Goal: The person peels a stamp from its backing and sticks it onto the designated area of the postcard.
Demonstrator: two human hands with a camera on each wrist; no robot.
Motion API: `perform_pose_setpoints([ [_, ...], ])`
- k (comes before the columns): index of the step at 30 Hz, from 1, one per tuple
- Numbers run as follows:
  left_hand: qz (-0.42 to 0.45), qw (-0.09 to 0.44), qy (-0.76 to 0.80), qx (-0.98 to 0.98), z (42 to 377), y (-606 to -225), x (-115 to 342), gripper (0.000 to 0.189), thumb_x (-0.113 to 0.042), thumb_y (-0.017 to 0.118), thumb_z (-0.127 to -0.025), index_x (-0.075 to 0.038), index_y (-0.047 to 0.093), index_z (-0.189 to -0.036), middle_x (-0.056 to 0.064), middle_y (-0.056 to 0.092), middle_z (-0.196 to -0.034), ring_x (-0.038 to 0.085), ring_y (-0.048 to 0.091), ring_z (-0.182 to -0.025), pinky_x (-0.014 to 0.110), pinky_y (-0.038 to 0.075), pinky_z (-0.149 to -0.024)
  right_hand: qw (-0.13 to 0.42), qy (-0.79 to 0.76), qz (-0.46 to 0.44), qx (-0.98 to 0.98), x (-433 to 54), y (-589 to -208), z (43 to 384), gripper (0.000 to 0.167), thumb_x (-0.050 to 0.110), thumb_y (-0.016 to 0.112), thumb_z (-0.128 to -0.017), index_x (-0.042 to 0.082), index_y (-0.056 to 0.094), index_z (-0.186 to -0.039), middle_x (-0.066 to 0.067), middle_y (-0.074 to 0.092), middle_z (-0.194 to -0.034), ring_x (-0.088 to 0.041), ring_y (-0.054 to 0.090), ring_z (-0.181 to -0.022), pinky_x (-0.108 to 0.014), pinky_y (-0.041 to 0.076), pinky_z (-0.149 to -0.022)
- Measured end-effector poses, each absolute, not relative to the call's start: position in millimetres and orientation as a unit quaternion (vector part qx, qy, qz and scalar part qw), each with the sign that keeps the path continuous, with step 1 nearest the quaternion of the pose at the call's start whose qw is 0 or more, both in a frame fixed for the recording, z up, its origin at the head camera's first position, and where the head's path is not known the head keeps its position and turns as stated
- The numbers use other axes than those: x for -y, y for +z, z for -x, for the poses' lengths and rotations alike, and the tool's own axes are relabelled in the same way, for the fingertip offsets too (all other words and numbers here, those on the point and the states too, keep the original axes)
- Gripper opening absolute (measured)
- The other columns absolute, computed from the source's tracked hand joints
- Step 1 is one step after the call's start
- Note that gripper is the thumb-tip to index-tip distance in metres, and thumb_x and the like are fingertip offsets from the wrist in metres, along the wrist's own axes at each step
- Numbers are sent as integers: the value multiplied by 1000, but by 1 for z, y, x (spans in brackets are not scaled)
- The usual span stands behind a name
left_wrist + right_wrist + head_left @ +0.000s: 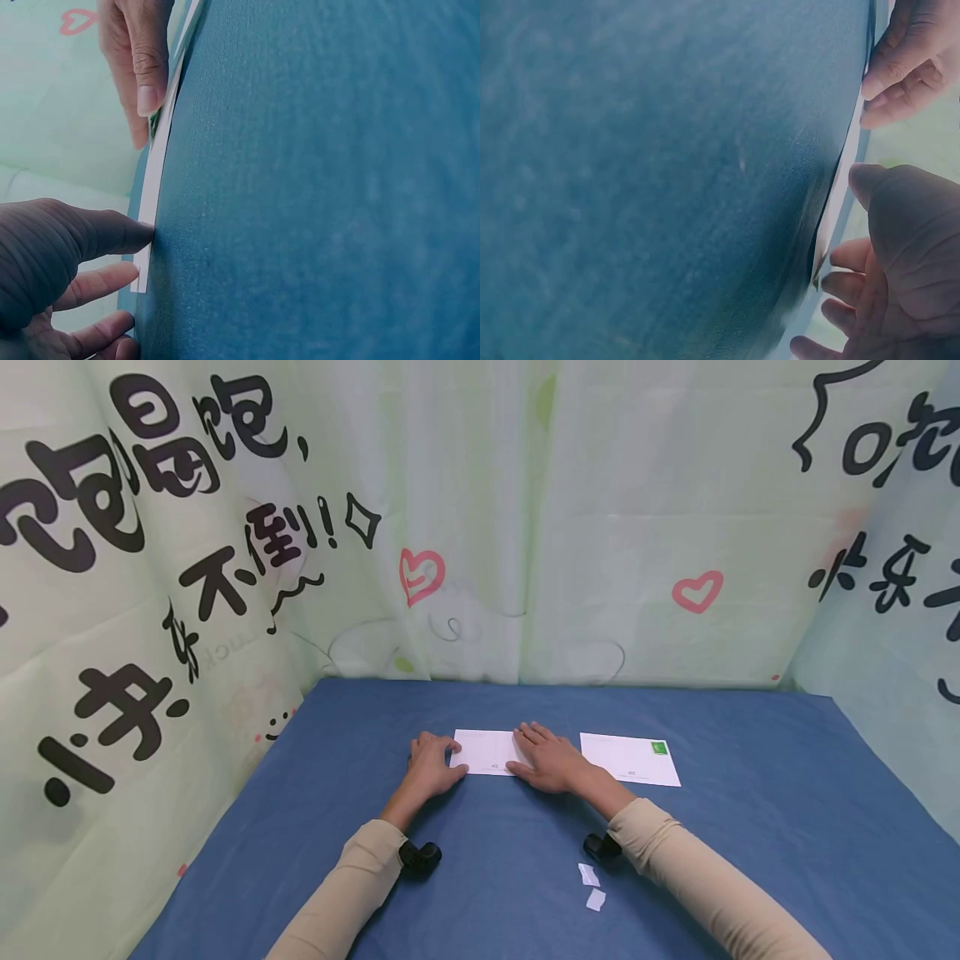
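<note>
A white envelope (486,752) with small print lies flat on the blue cloth. My left hand (433,763) touches its left end, thumb near the lower corner and index finger near the upper. Over its right end, my right hand (551,760) rests with fingers extended, hiding that part from the head view. From the left wrist, a small green patch (153,124) shows by the right fingertips. To the right lies a second white envelope (618,760) with a green stamp (659,747) at its upper right corner.
Two small white paper scraps (592,888) lie on the blue-covered table (495,827), near the right forearm. Pale printed curtains (570,527) close off the back and sides. A black wrist camera (422,858) sits below the left sleeve.
</note>
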State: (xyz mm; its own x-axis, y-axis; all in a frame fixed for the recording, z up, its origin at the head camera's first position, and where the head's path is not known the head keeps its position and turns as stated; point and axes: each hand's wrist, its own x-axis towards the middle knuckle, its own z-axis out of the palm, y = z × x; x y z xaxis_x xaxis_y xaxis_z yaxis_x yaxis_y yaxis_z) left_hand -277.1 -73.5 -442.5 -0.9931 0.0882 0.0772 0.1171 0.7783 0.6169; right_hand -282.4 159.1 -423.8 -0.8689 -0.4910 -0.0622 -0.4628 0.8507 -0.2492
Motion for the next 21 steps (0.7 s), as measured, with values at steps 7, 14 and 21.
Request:
perform_pose_setpoints([
  [7,56,27,-323,944,275,-442,73,33,-18,80,-87,-2,73,-116,24,53,-127,38,43,-117,54,40,-102,75,-114,247,-959,-160,-425,282,66,38,49,-108,-6,34,-155,-27,32,-162,-43,24,-152,-65,26,-116],
  [14,62,21,-323,944,275,-441,75,33,-18,80,-88,-2,72,-116,22,53,-123,37,43,-113,53,41,-100,80,-101,256,-958,-163,-428,284,66,38,47,-109,-5,32,-156,-26,31,-162,-44,23,-152,-63,25,-116],
  [21,64,3,-305,950,275,-439,76,31,-20,78,-89,-4,70,-115,21,52,-122,39,42,-120,55,43,-100,80,-105,258,-957,-164,-430,284,67,38,47,-109,-5,32,-157,-26,30,-163,-44,22,-152,-63,24,-117],
])
